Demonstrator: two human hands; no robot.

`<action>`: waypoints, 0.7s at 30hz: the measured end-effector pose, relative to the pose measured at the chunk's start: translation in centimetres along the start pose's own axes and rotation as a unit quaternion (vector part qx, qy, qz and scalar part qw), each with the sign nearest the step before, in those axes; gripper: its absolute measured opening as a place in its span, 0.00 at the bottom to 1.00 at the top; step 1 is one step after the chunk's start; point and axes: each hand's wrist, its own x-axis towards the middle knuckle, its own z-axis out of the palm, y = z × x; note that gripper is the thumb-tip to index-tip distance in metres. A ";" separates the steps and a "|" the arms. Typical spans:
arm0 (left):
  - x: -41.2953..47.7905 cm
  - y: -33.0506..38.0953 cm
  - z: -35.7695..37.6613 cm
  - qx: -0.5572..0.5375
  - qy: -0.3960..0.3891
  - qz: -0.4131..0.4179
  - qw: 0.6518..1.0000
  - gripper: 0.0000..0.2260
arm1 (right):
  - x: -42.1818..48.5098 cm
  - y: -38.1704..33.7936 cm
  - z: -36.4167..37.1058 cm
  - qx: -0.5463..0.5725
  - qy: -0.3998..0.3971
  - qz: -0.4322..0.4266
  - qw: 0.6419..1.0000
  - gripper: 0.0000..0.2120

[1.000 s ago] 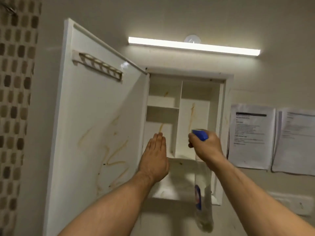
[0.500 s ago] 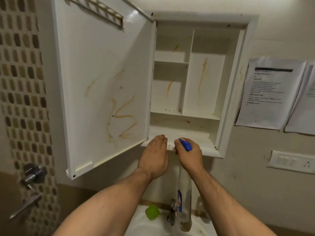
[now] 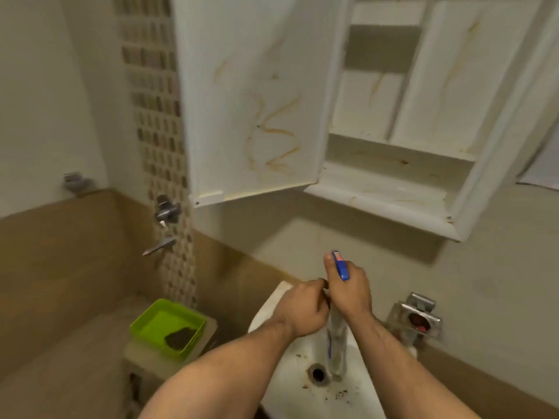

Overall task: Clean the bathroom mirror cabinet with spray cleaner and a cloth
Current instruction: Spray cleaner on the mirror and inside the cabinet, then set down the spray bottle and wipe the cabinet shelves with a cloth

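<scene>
Over the sink [image 3: 357, 385], the right hand [image 3: 351, 293] grips the spray bottle [image 3: 335, 337] by its blue head while the left hand [image 3: 302, 309] pinches its neck — likely readying the nozzle for the stained cabinet [image 3: 393, 204] above.

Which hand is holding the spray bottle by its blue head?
The right hand, wrapped around the spray bottle just below its blue head, thumb pointing up. The left hand curls in beside the neck; whether it grips is unclear.

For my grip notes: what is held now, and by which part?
Right hand grips the spray bottle by its neck; whether the left hand also holds it is unclear.
</scene>
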 end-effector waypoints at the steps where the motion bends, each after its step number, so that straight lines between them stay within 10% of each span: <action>1: -1.3 -0.8 0.3 -0.004 -0.003 -0.023 1.000 0.02 | -0.8 0.5 1.2 0.006 -0.020 0.016 1.000 0.27; 13: -12.9 -11.9 -2.9 -0.063 0.056 -0.255 0.963 0.19 | -10.2 -1.6 17.4 0.027 -0.267 -0.008 0.963 0.19; 21: -20.1 -24.6 -8.8 -0.106 0.200 -0.340 0.913 0.09 | -14.3 -8.9 30.1 -0.055 -0.391 -0.118 0.911 0.15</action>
